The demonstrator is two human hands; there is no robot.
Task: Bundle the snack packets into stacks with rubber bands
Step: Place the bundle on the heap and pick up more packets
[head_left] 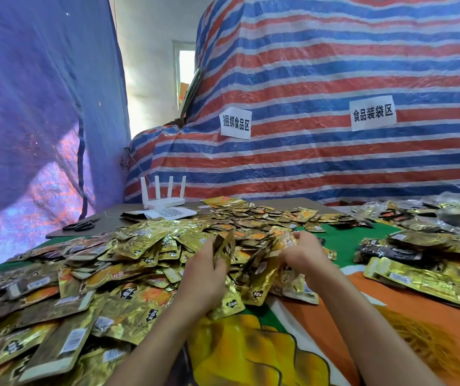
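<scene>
A big heap of gold foil snack packets (89, 277) covers the left and middle of the table. My left hand (203, 277) grips a small upright stack of packets (224, 247) above the heap. My right hand (304, 253) pinches another gold packet (284, 242) by its top edge, with more packets (259, 277) hanging below it between the two hands. No rubber band shows in the frame.
Bundled packet stacks (415, 277) lie at the right on the green and orange table cover (343, 316). A white router (163, 200), a printed sheet and black scissors (82, 225) sit on cardboard at the back. A striped tarp with paper signs rises behind the table.
</scene>
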